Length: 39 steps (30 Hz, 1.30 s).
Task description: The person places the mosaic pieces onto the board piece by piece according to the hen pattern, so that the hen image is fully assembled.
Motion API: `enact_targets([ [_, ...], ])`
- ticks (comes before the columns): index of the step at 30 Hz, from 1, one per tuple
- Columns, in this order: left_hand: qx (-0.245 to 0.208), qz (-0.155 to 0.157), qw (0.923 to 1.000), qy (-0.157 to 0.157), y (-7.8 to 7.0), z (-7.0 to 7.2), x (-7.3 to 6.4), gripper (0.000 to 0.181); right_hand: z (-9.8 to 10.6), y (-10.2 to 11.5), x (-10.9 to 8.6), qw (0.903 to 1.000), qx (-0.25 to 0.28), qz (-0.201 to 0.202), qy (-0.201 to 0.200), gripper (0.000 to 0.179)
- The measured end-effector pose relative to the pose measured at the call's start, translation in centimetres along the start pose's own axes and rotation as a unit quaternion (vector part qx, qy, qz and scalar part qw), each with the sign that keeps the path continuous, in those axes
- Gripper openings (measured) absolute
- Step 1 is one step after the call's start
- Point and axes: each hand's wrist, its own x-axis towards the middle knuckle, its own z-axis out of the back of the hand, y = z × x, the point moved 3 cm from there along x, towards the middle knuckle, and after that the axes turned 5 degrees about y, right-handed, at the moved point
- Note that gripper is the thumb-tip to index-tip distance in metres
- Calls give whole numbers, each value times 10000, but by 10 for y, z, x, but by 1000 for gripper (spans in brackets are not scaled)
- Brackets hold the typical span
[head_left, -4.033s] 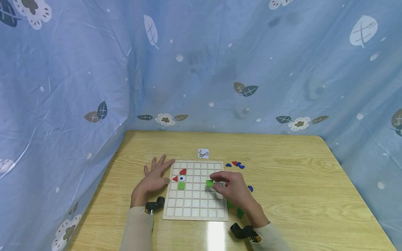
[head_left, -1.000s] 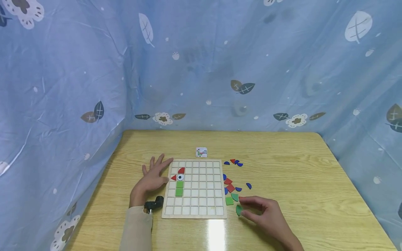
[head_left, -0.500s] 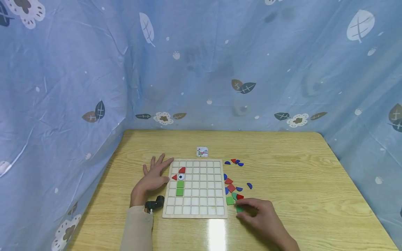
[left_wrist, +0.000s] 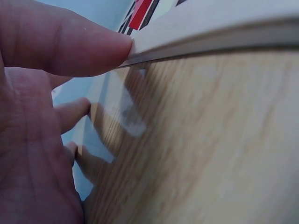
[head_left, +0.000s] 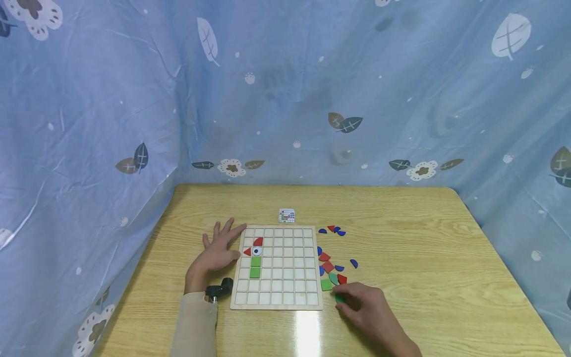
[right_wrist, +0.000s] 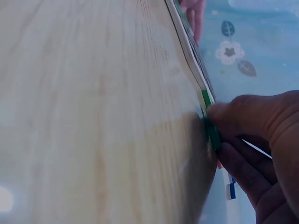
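**Grid board (head_left: 277, 285) at an early stage: five pieces on, most cells bare**

Progress: five pieces are sitting on the board, all toward the left-hand side. A red triangle (head_left: 247, 252) is lying in the outermost column. Next column in, going far to near, is holding a red quarter-round (head_left: 258, 241), an eye disc (head_left: 256, 251) and two green squares (head_left: 256, 261) in a row. The other cells are showing bare, so I'm judging most of the work as left. Loose pieces (head_left: 327, 267) in blue, red and green are lying on the desk (head_left: 415, 238) past the board's right side, with a small cluster (head_left: 341, 233) beyond them near the far corner. Pattern card (head_left: 287, 215) is lying just past the far edge; print too small to read.

Hands: left hand (head_left: 216, 258) is spreading its fingers, index tip touching the board's far left corner, thumb touching the left edge. It's gripping nothing; probably steadying. Right hand (head_left: 370, 306) is pinching a dark green piece (right_wrist: 213, 135), thumb and finger nearly together. Can't tell if the piece is lifting clear of the desk. It's sitting off the board, near the near right corner, just beside a loose green square (head_left: 326, 285).
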Motion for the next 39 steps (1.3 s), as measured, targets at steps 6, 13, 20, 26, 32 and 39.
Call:
enact_targets([
  [6, -12, 23, 10000, 6, -1, 0, -1, 87, 1, 1, -3, 9992, -398, -82, -23, 44],
  [13, -3, 23, 10000, -16, -4, 1, -2, 88, 3, 1, -6, 9989, -408, -6, -213, 48],
  [20, 12, 22, 10000, 0, -5, 1, -3, 87, 5, 2, -3, 9995, -254, 99, -175, 45],
  [26, 3, 63, 10000, 11, -2, 0, -2, 86, 3, 11, 12, 9974, -165, 663, -238, 44],
  [32, 66, 77, 9999, -40, -1, 0, -2, 86, -12, 26, 31, 9962, 317, 807, 29, 39],
  [39, -75, 3, 10000, -34, -2, 0, -3, 87, -40, 42, 54, 9944, 728, 548, 540, 32],
])
